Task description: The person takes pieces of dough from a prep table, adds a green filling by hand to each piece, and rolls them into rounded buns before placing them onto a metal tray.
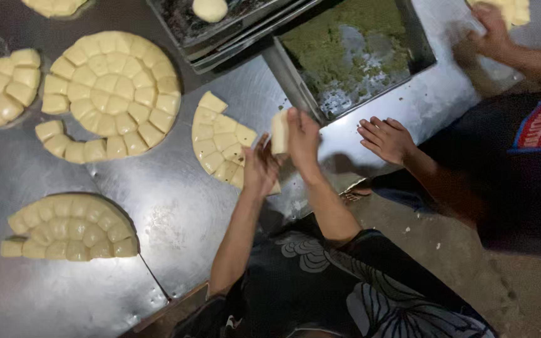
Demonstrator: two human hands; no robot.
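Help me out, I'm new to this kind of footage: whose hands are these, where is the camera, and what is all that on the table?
The one picture comes from a camera on a person's head, looking down. Their right hand holds a dough piece; their left hand is beside it. On the metal table lie dough rounds cut into small blocks and a partial round. A tray holds green crumbs. The hands on the right belong to another person.

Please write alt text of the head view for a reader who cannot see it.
Right hand holds a pale dough piece; left hand is beside it, above a cut dough slab on a metal table. Another person's hand rests nearby.
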